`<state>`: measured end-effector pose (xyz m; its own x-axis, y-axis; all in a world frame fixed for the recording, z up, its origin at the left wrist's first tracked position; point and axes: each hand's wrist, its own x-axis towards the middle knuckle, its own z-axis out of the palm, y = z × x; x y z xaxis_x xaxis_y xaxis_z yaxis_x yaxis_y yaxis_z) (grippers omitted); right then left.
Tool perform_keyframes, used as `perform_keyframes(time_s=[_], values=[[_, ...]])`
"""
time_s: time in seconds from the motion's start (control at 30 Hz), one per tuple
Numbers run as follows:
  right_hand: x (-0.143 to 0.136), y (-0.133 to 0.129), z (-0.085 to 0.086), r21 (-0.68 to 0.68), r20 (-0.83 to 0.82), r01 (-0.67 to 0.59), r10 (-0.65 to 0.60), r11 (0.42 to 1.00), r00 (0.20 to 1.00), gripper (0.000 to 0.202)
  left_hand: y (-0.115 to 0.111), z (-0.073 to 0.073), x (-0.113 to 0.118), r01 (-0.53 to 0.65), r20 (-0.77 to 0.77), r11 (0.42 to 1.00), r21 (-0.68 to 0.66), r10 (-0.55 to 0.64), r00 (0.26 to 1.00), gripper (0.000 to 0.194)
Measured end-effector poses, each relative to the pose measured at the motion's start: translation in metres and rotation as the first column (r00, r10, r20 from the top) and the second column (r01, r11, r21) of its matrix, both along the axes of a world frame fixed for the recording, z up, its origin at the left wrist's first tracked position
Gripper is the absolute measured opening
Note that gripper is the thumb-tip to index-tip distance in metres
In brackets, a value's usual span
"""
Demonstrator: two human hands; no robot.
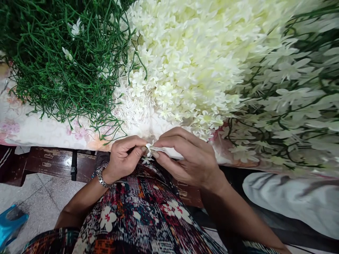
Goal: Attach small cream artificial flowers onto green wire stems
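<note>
My left hand (123, 157) and my right hand (185, 155) meet at the near edge of the table, above my lap. Both pinch one small white artificial flower (149, 149) between thumb and fingertips. A metal watch (102, 177) sits on my left wrist. Just beyond my fingers lies a big heap of loose cream-white flower blossoms (196, 56). Left of that heap is a tangle of bare green plastic stems (63, 60). Thin white plastic stamens (131, 106) lie between the two piles.
A floral cloth (31, 128) covers the table, with a dark wooden edge (53, 162) beneath. Stems with flowers on them (293, 106) pile up at the right. A blue object (10, 224) rests on the tiled floor at lower left. A grey-white bundle (291, 201) lies at lower right.
</note>
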<state>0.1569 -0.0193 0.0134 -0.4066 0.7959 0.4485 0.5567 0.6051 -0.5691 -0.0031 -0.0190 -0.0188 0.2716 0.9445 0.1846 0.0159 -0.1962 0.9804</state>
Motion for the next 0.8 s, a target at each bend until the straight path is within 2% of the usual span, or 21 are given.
perform_keyframes(time_s=[0.33,0.53,0.8], values=[[-0.004,0.001,-0.004,-0.005,0.023,0.008,-0.008,1.0,1.0,0.011,0.001,-0.002,0.002,-0.014,-0.085,0.998,0.066,0.02,0.996,0.01],[-0.01,0.004,-0.006,0.038,0.065,0.035,-0.037,0.999,0.997,0.011,0.0,-0.004,0.002,-0.063,-0.109,0.998,0.022,0.065,0.992,0.011],[-0.014,0.005,-0.009,0.084,0.09,0.042,-0.049,0.996,0.995,0.013,0.001,-0.001,0.004,-0.104,-0.113,0.994,0.027,0.106,0.988,0.013]])
